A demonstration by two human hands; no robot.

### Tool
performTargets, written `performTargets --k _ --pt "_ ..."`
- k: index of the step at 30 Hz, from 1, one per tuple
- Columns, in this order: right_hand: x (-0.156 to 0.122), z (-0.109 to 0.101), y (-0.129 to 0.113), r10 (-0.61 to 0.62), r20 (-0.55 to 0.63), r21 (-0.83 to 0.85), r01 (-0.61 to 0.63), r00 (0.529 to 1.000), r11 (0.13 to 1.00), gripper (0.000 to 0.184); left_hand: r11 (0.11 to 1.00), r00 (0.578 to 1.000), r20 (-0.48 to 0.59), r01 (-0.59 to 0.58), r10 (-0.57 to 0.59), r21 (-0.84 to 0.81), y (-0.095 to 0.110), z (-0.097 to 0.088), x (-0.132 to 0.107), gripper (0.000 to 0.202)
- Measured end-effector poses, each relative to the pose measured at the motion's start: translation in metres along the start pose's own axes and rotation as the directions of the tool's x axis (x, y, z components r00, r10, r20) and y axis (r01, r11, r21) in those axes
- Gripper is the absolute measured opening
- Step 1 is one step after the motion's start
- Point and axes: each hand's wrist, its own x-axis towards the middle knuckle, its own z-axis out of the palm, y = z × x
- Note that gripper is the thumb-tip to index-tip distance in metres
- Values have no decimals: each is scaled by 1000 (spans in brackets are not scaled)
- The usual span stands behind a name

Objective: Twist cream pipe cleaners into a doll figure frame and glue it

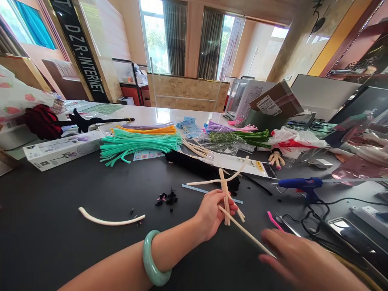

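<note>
Beyond the table [60, 242], black DZR-INTERNET banner [78, 50]

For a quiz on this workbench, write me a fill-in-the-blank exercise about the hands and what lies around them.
The twisted pipe cleaners in the left hand are ____ in colour.
The bangle is pale ____.
The hot glue gun is ____.
The loose cream pipe cleaner lies to the ____ of the left hand.

Missing words: cream, green, blue, left.
</note>
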Motion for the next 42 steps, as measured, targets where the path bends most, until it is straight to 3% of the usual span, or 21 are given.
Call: performTargets --k 3,5,7,11,15,23,28,32,42 --pt "48 -18 -45 -30 -13 -123 28 999 992 17 1000 1000 0 -6 6 6 0 1 -1 9" --pt "64 -15 -58 -51 19 -122 53 999 991 29 1000 1000 1 -8 8 14 0 1 -2 10" --pt "70 -8 -60 -40 50 -106 45 998 993 27 1000 1000 3 -3 3 28 2 2 -3 12" --pt "73 -4 -53 6 114 78 -15 993 997 31 998 1000 9 3 -3 63 5 2 -5 11" --pt "74 -21 -35 29 172 284 -78 985 956 33 995 1000 6 -17 17 99 5 1 -4 12" --pt "76 -45 -9 172 -53 348 -143 984 926 34 979 999 37 -30 24 201 3 2 -6 16" --pt "74 -39 -5 235 -178 355 -160 956 921 48 976 998 58 -24 11 217 1 2 -3 17" --pt "69 -31 -2 249 -248 360 -150 936 921 39 973 995 99 -9 -14 230 0 2 0 9" --pt "65 -28 -1 237 -321 415 -89 917 906 25 955 990 121 29 -68 295 3 5 1 15"
